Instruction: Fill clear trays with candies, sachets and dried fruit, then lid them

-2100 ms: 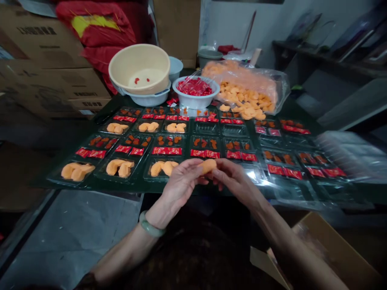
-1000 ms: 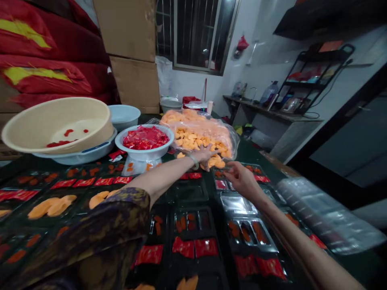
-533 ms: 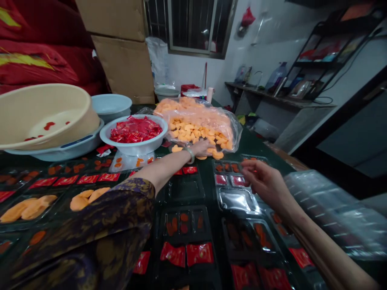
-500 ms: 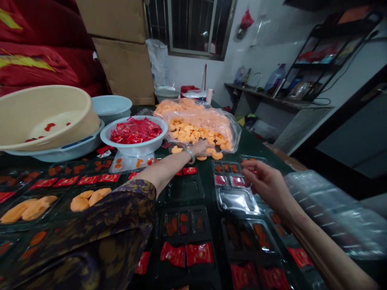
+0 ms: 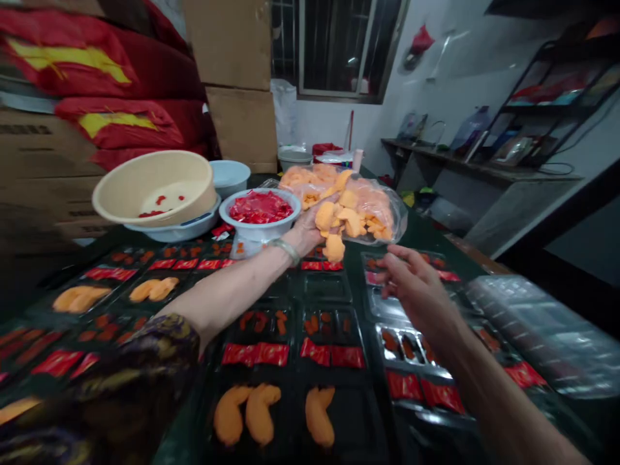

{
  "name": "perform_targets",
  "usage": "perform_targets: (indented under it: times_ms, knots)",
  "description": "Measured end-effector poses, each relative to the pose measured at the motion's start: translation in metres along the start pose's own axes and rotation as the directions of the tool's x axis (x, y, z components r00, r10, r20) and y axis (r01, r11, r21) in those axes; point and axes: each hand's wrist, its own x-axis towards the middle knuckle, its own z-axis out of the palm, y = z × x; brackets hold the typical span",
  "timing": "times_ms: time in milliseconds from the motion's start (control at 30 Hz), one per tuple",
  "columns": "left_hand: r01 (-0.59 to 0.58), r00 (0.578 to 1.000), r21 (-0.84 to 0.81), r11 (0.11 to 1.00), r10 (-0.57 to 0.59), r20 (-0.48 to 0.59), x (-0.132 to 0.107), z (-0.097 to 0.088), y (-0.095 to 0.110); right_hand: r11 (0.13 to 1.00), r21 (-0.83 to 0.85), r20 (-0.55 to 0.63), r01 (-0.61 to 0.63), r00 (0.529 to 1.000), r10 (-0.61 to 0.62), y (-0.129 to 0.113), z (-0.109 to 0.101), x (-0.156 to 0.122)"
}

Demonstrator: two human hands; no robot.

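In the head view, I've just brought my left hand (image 5: pixel 305 236) up, cupped around orange crescent pieces (image 5: pixel 334 219) at the mouth of the clear plastic bag (image 5: pixel 385 216); my right hand (image 5: pixel 416 290) hangs half open, empty, above the black plastic trays (image 5: pixel 327 287).

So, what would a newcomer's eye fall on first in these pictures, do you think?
The eye goes first to the left hand, holding orange pieces before a clear plastic bag at the table's far end. Beside it, a white bowl of red sachets stands out. Rows of black trays with orange pieces and red sachets fill the foreground.
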Motion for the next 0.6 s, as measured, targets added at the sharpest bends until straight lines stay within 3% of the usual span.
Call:
perform_targets:
  times_ms: [133,267,367,433,533,600]
  knots:
    - [0.173,0.984,-0.315,0.933,-0.151,0.091,-0.109,-0.027,-0.017,0.996,0.073,0.212,-0.041,0.977,0.024,0.015,0.062,-0.036]
    - [0.184,0.969,-0.437,0.88,-0.238,-0.072,-0.212,-0.062,-0.037,0.991,0.026,0.357,-0.129,0.927,0.111,0.028,0.099,-0.096]
    - [0.125,0.953,-0.475,0.871,-0.239,-0.186,-0.276,-0.082,-0.044,0.976,-0.002,0.547,-0.217,0.817,0.183,0.03,0.11,-0.144]
    - [0.104,0.962,-0.491,0.865,-0.213,-0.173,-0.308,-0.091,-0.046,0.961,-0.028,0.628,-0.275,0.743,0.232,0.025,0.111,-0.169]
    - [0.087,0.969,-0.558,0.825,-0.199,-0.144,-0.338,-0.102,-0.047,0.938,-0.122,0.668,-0.324,0.672,0.319,0.014,0.107,-0.186]
    - [0.089,0.959,-0.628,0.773,-0.236,-0.155,-0.348,-0.112,-0.047,0.942,-0.198,0.651,-0.271,0.682,0.333,0.008,0.106,-0.179]
